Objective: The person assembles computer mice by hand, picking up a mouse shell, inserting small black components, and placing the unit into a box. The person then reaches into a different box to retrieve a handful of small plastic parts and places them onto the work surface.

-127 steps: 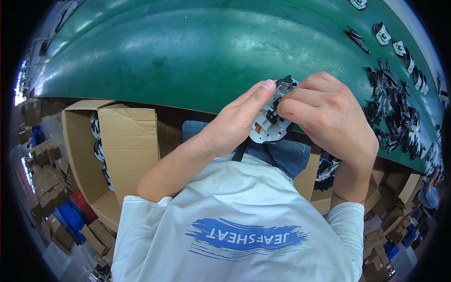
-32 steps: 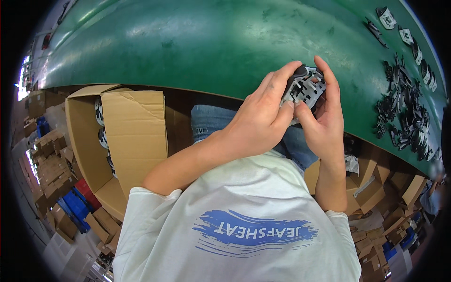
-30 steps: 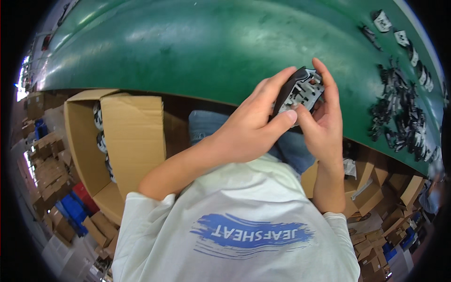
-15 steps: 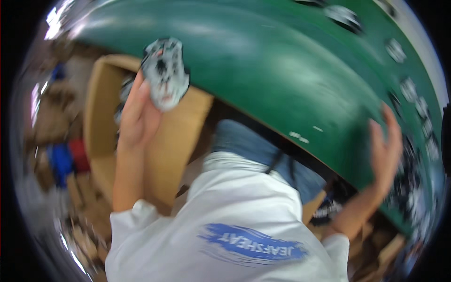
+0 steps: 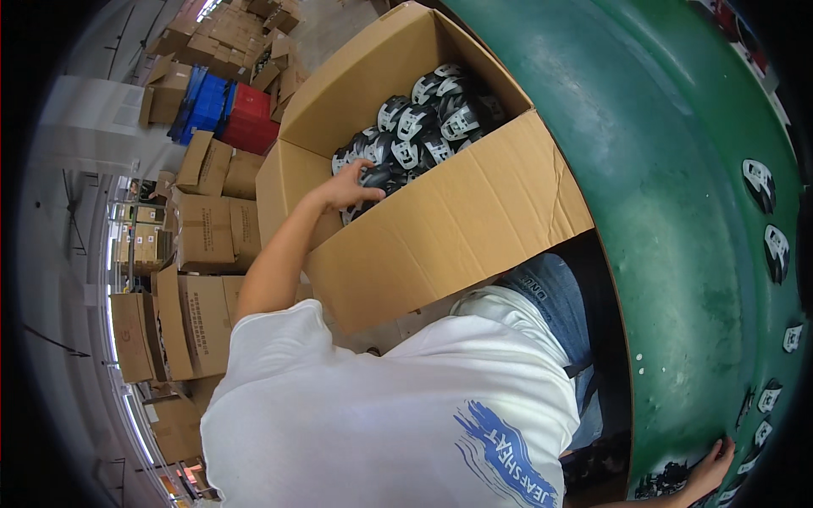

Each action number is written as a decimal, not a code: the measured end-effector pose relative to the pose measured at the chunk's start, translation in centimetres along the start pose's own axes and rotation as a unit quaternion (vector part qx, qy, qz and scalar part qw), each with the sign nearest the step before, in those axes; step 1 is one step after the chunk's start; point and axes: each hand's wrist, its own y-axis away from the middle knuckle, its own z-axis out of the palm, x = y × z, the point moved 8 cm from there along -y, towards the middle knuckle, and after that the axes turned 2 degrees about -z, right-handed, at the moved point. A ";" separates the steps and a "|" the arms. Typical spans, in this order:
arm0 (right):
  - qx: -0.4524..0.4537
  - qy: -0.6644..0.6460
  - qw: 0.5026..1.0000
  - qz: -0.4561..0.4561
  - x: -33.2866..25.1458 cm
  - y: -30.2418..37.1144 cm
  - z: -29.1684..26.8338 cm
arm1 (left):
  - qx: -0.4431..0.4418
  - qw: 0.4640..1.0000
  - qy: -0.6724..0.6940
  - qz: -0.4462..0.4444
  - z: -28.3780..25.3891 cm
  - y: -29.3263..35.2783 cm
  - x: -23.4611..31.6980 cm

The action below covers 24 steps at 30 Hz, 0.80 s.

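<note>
My left hand [image 5: 345, 186] reaches into an open cardboard box [image 5: 457, 229] on the left. Its thumb and fingers close round a dark, rounded part shaped like a computer mouse [image 5: 375, 176], tilted above the pile. Several similar black-and-white mouse-shaped parts [image 5: 417, 124] lie heaped in the box under and beyond it. At the lower right, my right hand [image 5: 713, 467] is over the green work surface [image 5: 677, 279], fingers extended and apart. Beside it are a black-and-white cluster [image 5: 663, 479] and a row of pale parts [image 5: 769, 395]; I make out nothing in its grasp.
The box stands against the green surface's edge. More mouse-shaped parts [image 5: 759, 184] lie along the surface's far right. Stacked cartons [image 5: 199, 326], a blue bin [image 5: 203, 106] and a red bin [image 5: 250, 117] stand at the left.
My view has swung left toward the box. My left hand has gone from holding up a pale mouse-shaped part to gripping a dark-looking one inside the box. My right hand appears lower in view.
</note>
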 end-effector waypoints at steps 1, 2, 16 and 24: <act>0.005 -0.025 1.000 0.001 -1.9 -0.3 -0.9 | 0.034 0.997 -0.054 0.032 0.6 0.0 -0.3; 0.010 -0.050 0.999 0.002 -3.1 -0.9 -1.4 | 0.067 0.990 -0.109 0.065 0.9 0.0 -0.4; 0.185 -0.328 0.917 -0.130 -19.3 1.6 -8.7 | 0.226 0.896 0.087 0.373 -5.1 3.1 25.9; 0.143 -0.358 0.917 -0.103 -20.4 4.2 -8.1 | -0.052 0.723 0.077 0.684 21.5 16.5 60.7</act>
